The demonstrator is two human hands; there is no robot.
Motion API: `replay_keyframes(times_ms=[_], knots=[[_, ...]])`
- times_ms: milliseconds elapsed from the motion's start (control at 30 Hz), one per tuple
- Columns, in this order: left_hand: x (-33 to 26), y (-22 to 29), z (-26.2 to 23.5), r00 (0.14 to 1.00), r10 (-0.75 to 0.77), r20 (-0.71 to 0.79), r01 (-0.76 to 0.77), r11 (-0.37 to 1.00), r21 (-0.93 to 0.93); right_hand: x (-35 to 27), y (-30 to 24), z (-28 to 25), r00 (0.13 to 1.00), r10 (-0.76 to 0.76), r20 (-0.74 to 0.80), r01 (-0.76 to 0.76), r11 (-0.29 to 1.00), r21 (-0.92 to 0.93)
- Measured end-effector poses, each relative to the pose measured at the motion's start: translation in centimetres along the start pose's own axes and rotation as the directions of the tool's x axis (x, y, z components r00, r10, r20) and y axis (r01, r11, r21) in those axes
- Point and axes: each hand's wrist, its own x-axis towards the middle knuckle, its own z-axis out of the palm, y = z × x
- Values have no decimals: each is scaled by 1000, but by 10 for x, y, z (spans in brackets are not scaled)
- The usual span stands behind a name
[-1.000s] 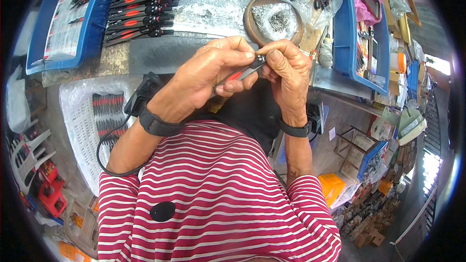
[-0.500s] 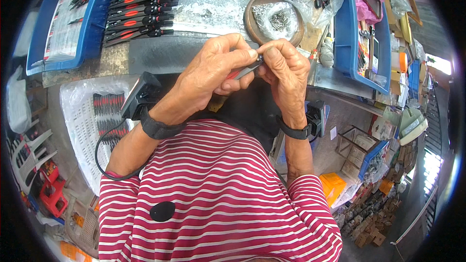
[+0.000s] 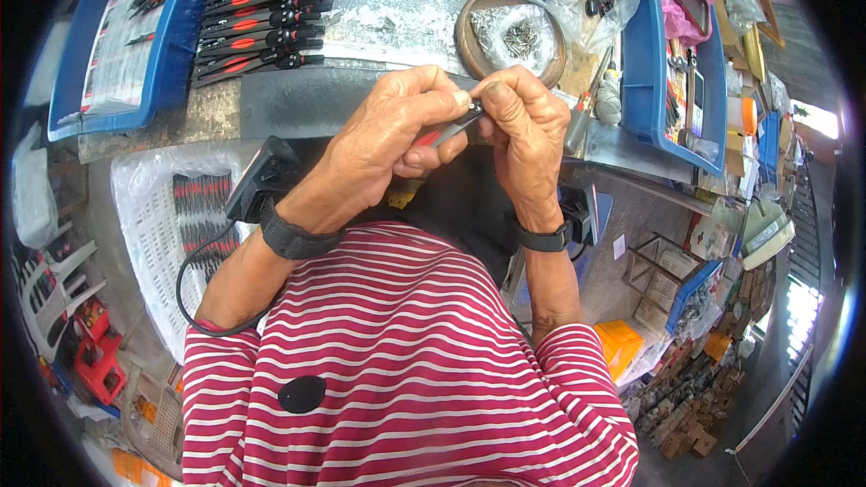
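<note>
My left hand [image 3: 397, 131] is closed around a slim grey, black and red handle-shaped piece [image 3: 446, 131], held tilted over the front edge of the workbench. Its black end points up and to the right. Against that end my right hand [image 3: 528, 131] is closed in a pinch, thumb and forefinger almost meeting the left fingertips. Whatever small thing the right fingers may hold is hidden. Similar black and red pieces [image 3: 262, 22] lie in a neat row on the bench at the far left. Beyond my right hand stands a round brown dish [image 3: 464, 32] with small metal pieces [image 3: 519, 38] in a clear bag.
A blue tray [image 3: 161, 72] flanks the bench at left, another blue tray [image 3: 639, 90] at right. An open plastic bag [image 3: 621, 13] of black parts lies at the back. A red-handled tool [image 3: 582, 113] rests right of my hands. Below left sits a white crate [image 3: 149, 216].
My right hand has shifted slightly left and turned a little, so the piece's black end shows more. The red-handled tool beside it is less covered. My left hand is nearly still.
</note>
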Motion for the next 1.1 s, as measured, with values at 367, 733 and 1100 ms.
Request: replay_keyframes(times_ms=[367, 733, 1100], knots=[[0, -2, 1, 1000, -16, 0, 16, 1000, -25, -1, 7, -1, 1000, 19, -19, -18, 997, 70], [1, -4, 3, 1000, -12, 13, 11, 1000, 20, -3, 6, -3, 1000, 5, -19, -4, 999, 35], [-1, -5, 8, 995, -91, -34, 87, 990, -112, -7, 2, 2, 996, -11, -91, 9, 1000, -18]])
